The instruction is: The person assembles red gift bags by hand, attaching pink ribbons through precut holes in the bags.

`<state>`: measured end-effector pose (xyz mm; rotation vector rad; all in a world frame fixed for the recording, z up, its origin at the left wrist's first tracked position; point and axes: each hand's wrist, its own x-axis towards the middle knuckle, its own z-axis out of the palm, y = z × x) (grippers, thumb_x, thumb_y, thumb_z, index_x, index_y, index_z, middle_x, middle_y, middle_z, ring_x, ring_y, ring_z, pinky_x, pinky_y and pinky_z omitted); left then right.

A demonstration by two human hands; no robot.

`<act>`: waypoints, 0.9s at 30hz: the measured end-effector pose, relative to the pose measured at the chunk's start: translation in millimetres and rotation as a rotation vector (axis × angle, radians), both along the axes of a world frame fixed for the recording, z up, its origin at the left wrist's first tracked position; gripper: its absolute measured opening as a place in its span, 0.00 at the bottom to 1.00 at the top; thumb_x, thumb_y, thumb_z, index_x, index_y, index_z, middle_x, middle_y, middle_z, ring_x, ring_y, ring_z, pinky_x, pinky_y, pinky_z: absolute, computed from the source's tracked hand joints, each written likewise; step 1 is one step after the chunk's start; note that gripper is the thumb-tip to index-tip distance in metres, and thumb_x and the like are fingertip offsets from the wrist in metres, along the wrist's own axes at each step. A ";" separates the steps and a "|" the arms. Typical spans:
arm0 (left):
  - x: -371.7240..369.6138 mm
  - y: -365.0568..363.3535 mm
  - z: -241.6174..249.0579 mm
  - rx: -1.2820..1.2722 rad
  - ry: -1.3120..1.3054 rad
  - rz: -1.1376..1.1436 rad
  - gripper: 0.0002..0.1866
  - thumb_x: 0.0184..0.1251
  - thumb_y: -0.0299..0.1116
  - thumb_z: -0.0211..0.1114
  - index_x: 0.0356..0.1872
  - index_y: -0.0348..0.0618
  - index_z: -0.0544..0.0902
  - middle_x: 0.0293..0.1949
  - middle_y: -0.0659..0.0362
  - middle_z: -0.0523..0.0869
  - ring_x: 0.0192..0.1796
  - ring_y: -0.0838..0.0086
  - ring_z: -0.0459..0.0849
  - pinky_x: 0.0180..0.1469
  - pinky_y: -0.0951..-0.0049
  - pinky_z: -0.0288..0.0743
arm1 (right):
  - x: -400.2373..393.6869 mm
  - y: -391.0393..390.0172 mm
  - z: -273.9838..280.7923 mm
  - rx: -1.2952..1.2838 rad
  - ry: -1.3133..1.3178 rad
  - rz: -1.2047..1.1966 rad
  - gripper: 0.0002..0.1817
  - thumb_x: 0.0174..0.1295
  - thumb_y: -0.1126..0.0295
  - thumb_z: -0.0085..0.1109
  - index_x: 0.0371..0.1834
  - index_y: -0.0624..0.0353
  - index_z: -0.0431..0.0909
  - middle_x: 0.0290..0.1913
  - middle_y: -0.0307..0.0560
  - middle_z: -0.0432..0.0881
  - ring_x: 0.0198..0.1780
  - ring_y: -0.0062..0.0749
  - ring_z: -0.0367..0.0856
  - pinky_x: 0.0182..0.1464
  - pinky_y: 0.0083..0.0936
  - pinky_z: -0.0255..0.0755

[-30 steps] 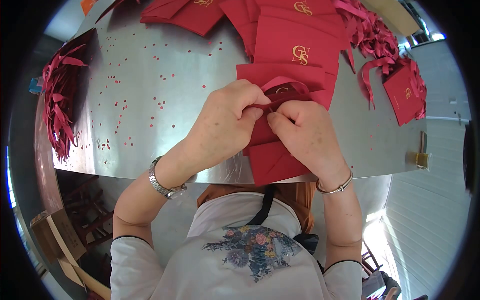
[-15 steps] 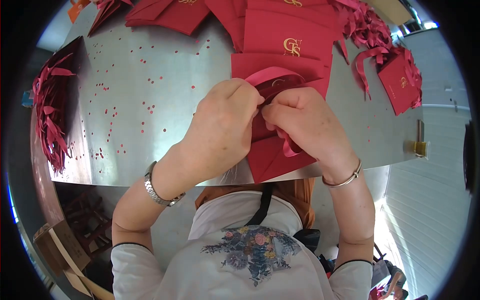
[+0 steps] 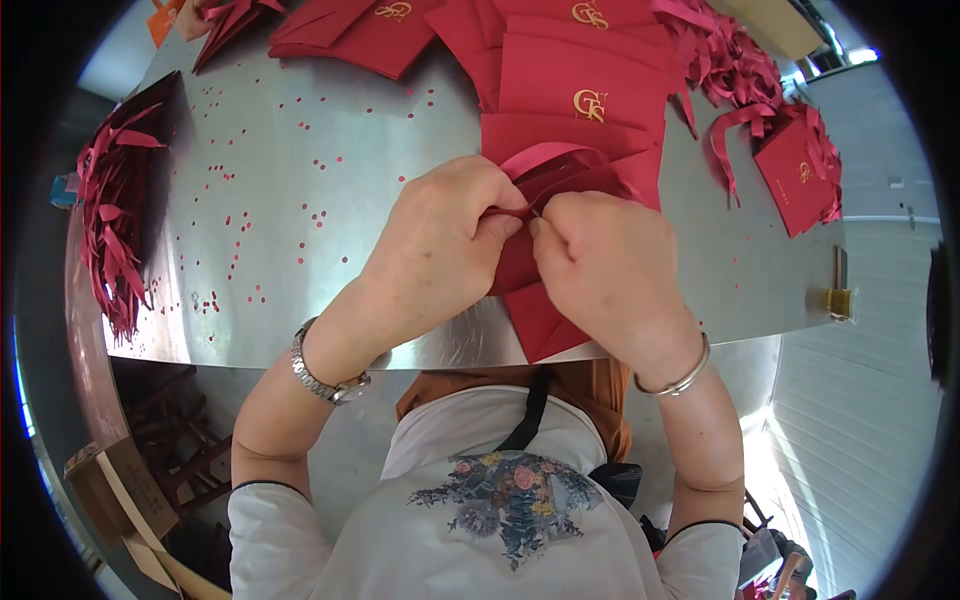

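Observation:
My left hand [image 3: 440, 240] and my right hand [image 3: 612, 265] meet over a red paper bag [image 3: 545, 325] near the table's front edge. Both are closed, thumbs against fingers, with the fingertips almost touching. A red ribbon [image 3: 550, 156] loops out behind the fingers, and both hands pinch it at the bag's upper part. The exact point of the grip is largely hidden by the fingers. Just beyond lie overlapping red bags [image 3: 560, 75] with gold letters.
Ribboned red bags stand in a row [image 3: 118, 210] at the left. A heap of red ribbons [image 3: 730, 65] lies at the back right, beside another lettered bag [image 3: 795, 175]. Small red paper dots are scattered over the metal table [image 3: 380, 230]. Part of another person's hand shows at the far left corner.
The right hand has turned knuckles-up, and the ribbon end that hung below it is now out of sight. The view has shifted slightly. The left hand stays pinched in nearly the same place.

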<state>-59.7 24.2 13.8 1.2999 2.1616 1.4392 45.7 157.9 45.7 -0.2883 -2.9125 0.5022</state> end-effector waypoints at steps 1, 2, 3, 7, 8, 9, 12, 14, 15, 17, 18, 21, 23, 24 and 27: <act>0.8 1.9 -0.7 -0.007 0.031 0.011 0.07 0.56 0.17 0.65 0.36 0.33 0.80 0.37 0.50 0.84 0.41 0.57 0.84 0.45 0.66 0.78 | -0.1 -3.0 -4.1 0.115 0.021 0.005 0.09 0.58 0.68 0.56 0.23 0.58 0.80 0.24 0.50 0.81 0.27 0.45 0.83 0.28 0.39 0.76; 1.7 4.2 -0.5 -0.002 0.036 0.012 0.07 0.56 0.17 0.65 0.36 0.33 0.80 0.37 0.50 0.84 0.41 0.57 0.84 0.45 0.66 0.78 | -0.7 -4.2 -5.3 0.232 0.044 0.009 0.09 0.59 0.68 0.56 0.24 0.58 0.80 0.24 0.50 0.81 0.27 0.43 0.84 0.27 0.38 0.76; 3.1 5.8 -0.3 -0.005 0.066 0.007 0.06 0.56 0.18 0.64 0.35 0.34 0.80 0.36 0.48 0.83 0.41 0.53 0.82 0.45 0.62 0.77 | -1.3 -4.6 -3.3 0.236 0.048 0.009 0.09 0.59 0.68 0.56 0.24 0.58 0.80 0.24 0.50 0.81 0.27 0.43 0.84 0.27 0.38 0.76; 1.9 3.6 -2.5 0.094 0.065 -0.003 0.05 0.56 0.19 0.63 0.34 0.34 0.81 0.39 0.46 0.83 0.45 0.51 0.81 0.48 0.58 0.76 | 0.8 -1.1 2.5 0.241 0.028 0.003 0.09 0.60 0.66 0.60 0.25 0.57 0.80 0.24 0.48 0.81 0.26 0.43 0.83 0.27 0.36 0.76; -0.4 2.2 -1.5 0.102 0.073 0.004 0.05 0.56 0.19 0.63 0.34 0.34 0.81 0.39 0.46 0.83 0.45 0.51 0.81 0.48 0.58 0.76 | 0.8 2.5 4.7 0.172 0.066 -0.014 0.09 0.60 0.65 0.62 0.25 0.57 0.80 0.24 0.48 0.81 0.26 0.43 0.83 0.26 0.36 0.76; -1.9 0.1 -0.8 0.101 0.057 -0.011 0.07 0.57 0.18 0.64 0.36 0.34 0.81 0.43 0.49 0.82 0.47 0.55 0.82 0.48 0.62 0.77 | 4.0 2.1 6.1 0.142 0.077 -0.031 0.09 0.58 0.64 0.66 0.31 0.58 0.79 0.23 0.47 0.80 0.26 0.42 0.83 0.27 0.35 0.75; -1.3 -1.3 1.1 0.097 0.026 -0.025 0.08 0.57 0.17 0.65 0.39 0.34 0.81 0.48 0.51 0.82 0.50 0.59 0.82 0.50 0.66 0.77 | 8.3 -5.3 10.4 -0.119 0.174 -0.164 0.13 0.56 0.65 0.69 0.38 0.59 0.78 0.22 0.46 0.80 0.26 0.41 0.83 0.27 0.35 0.75; 1.8 -2.2 0.2 0.082 0.001 -0.023 0.09 0.57 0.17 0.65 0.39 0.34 0.81 0.50 0.51 0.81 0.51 0.60 0.82 0.51 0.67 0.77 | 10.5 -5.6 8.2 -0.261 0.166 -0.151 0.17 0.54 0.67 0.71 0.43 0.59 0.76 0.24 0.45 0.80 0.27 0.41 0.83 0.29 0.35 0.75; 1.7 -1.0 0.0 0.103 0.076 -0.014 0.08 0.59 0.18 0.65 0.40 0.34 0.82 0.48 0.52 0.82 0.50 0.61 0.82 0.52 0.67 0.77 | 8.9 -3.0 3.2 -0.191 0.190 -0.098 0.17 0.53 0.67 0.71 0.42 0.59 0.76 0.26 0.45 0.81 0.29 0.41 0.83 0.29 0.34 0.75; -2.5 -0.9 2.5 0.126 0.153 -0.006 0.07 0.61 0.20 0.64 0.41 0.35 0.82 0.46 0.52 0.82 0.49 0.62 0.82 0.52 0.67 0.76 | 9.8 -1.7 -0.4 -0.118 0.215 -0.046 0.17 0.53 0.68 0.71 0.42 0.58 0.76 0.27 0.45 0.81 0.30 0.41 0.83 0.30 0.34 0.75; -8.0 -4.3 8.4 0.094 0.007 -0.073 0.07 0.63 0.23 0.63 0.41 0.36 0.82 0.45 0.53 0.83 0.48 0.64 0.82 0.52 0.68 0.76 | 11.7 -2.8 -0.3 -0.132 0.222 -0.058 0.16 0.53 0.68 0.71 0.41 0.58 0.76 0.28 0.45 0.81 0.30 0.41 0.83 0.30 0.34 0.75; -15.7 -0.7 30.5 0.022 -0.162 -0.113 0.08 0.68 0.27 0.59 0.41 0.37 0.84 0.39 0.55 0.84 0.45 0.70 0.82 0.48 0.72 0.75 | 14.1 -5.3 -2.5 -0.111 0.240 -0.079 0.16 0.53 0.67 0.71 0.40 0.57 0.75 0.28 0.45 0.81 0.30 0.41 0.83 0.30 0.35 0.75; -28.0 5.7 40.3 -0.198 -0.064 -0.280 0.07 0.65 0.26 0.60 0.40 0.37 0.85 0.37 0.56 0.85 0.41 0.73 0.82 0.44 0.73 0.75 | 15.8 -7.8 -5.5 -0.082 0.247 -0.081 0.16 0.52 0.67 0.72 0.39 0.57 0.75 0.28 0.45 0.81 0.30 0.41 0.83 0.31 0.36 0.75; -33.9 8.9 45.1 -0.196 -0.059 -0.274 0.07 0.65 0.26 0.60 0.40 0.37 0.85 0.37 0.56 0.85 0.41 0.73 0.82 0.44 0.73 0.75 | 16.2 -8.2 -6.3 -0.084 0.256 -0.082 0.16 0.51 0.66 0.73 0.38 0.56 0.75 0.27 0.44 0.81 0.30 0.41 0.83 0.31 0.36 0.75; -43.1 16.9 53.2 -0.332 -0.181 -0.432 0.07 0.62 0.25 0.62 0.38 0.37 0.86 0.33 0.57 0.84 0.37 0.73 0.81 0.40 0.73 0.74 | 16.8 -7.6 -5.5 -0.147 0.246 -0.092 0.17 0.50 0.65 0.74 0.37 0.56 0.75 0.26 0.43 0.81 0.30 0.40 0.83 0.30 0.35 0.75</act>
